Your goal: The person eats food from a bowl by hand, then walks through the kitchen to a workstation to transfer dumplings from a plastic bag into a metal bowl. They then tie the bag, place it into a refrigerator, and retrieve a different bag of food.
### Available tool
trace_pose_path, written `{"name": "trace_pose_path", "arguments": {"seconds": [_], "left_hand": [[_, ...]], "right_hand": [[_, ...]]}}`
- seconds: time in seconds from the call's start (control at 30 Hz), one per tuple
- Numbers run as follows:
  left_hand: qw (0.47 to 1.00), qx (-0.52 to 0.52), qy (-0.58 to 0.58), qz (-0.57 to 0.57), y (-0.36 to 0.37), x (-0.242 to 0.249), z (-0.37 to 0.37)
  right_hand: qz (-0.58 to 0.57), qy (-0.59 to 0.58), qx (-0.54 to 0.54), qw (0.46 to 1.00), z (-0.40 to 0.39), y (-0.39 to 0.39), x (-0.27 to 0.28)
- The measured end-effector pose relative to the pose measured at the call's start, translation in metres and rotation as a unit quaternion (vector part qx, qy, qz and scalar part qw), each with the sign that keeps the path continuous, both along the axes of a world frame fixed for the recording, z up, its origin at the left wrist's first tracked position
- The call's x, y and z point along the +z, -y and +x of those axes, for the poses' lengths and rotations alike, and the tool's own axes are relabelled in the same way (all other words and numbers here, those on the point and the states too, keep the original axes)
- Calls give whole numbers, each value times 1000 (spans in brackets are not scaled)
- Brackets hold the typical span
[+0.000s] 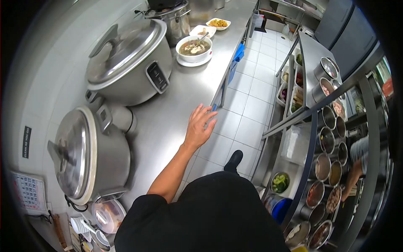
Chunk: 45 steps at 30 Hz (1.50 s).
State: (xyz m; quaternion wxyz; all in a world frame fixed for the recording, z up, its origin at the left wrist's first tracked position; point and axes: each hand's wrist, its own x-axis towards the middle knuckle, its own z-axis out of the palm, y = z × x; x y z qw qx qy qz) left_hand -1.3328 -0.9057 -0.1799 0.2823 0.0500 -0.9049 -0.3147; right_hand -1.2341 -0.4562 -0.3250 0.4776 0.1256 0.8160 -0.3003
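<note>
My left hand (200, 127) hangs over the front edge of the steel counter (168, 111), its fingers apart and nothing in them. No right hand of mine shows. Farther along the counter, a white bowl of soup (194, 48) with a spoon in it stands on a white saucer (194, 63). Behind it are a small white dish (202, 32) and a dish of yellow food (218, 24). Two large lidded rice cookers, one farther (130, 63) and one nearer (94, 153), stand along the wall side.
White floor tiles (247, 96) run between the counters. At right, a shelf unit holds several steel pots (326, 140) and a bowl of green vegetables (280, 182). Another person's arm (352, 178) reaches near the pots. A clear plastic tub (108, 214) lies at lower left.
</note>
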Motion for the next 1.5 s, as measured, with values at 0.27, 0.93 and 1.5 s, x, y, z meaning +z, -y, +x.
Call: {"name": "trace_pose_path", "arguments": {"seconds": [0.27,0.93,1.5], "left_hand": [[982,-126,86,115,-44,12,-139],[956,-147,166,193,46,2,-419],[978,68,4,196,115,-54,-492]], "right_hand": [[-28,-20,2,999,-155,-20,-51],[17,7,116,993,-502,70,-72],[-223,-496,419,727,-793,422,134]]}}
